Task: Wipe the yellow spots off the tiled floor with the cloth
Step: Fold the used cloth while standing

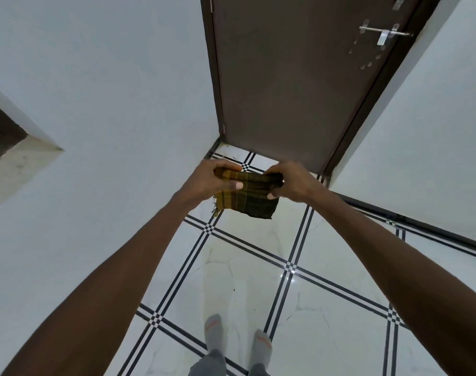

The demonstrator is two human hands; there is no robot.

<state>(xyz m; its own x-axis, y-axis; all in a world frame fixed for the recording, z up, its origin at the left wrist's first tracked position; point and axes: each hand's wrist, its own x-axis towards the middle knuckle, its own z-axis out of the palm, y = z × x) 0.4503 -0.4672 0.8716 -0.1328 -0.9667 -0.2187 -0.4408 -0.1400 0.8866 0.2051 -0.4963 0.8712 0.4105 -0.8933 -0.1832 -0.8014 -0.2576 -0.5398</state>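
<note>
A yellow and dark checked cloth hangs folded in the air between both hands, well above the floor. My left hand pinches its left upper edge and my right hand grips its right upper edge. Below lies the white tiled floor with black double-line borders. No yellow spots show on the visible tiles.
A closed brown door with a metal latch stands straight ahead. White walls close in on the left and right. My feet in grey socks stand on the tiles near the bottom of the view.
</note>
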